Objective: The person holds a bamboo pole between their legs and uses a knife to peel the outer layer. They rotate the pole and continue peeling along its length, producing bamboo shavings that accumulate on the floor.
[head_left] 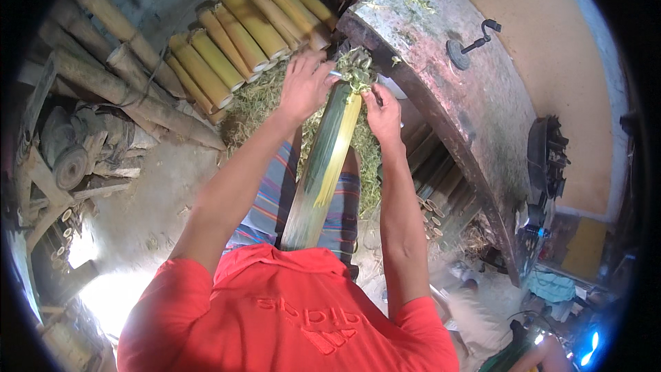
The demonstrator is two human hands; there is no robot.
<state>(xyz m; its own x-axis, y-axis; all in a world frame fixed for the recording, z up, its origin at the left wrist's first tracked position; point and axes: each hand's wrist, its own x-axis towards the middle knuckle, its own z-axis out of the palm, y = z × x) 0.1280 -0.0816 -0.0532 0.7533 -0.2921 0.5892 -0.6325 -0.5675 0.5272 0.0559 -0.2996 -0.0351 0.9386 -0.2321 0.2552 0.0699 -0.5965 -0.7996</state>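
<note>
A long bamboo pole section [319, 165] slants between my legs, its lower end against my red shirt. Part of its dark green skin is scraped off, leaving a pale yellow strip along the right side. My left hand [305, 87] is slightly blurred and closed at the left of its far end, by the pale end of a thin blade [334, 74]. My right hand [383, 111] pinches a small dark piece at the right side, seemingly the blade's other end. A clump of green shavings [357, 72] piles between the hands and hides the blade's middle.
Several cut yellow bamboo sections [237, 34] lie in a row beyond my left hand. Shavings [258, 114] cover the floor there. Long bamboo poles [131, 86] lean at left. At right stands a stone-like bench [441, 48] with a small black stand [463, 53]; bamboo pieces [437, 172] lie beneath.
</note>
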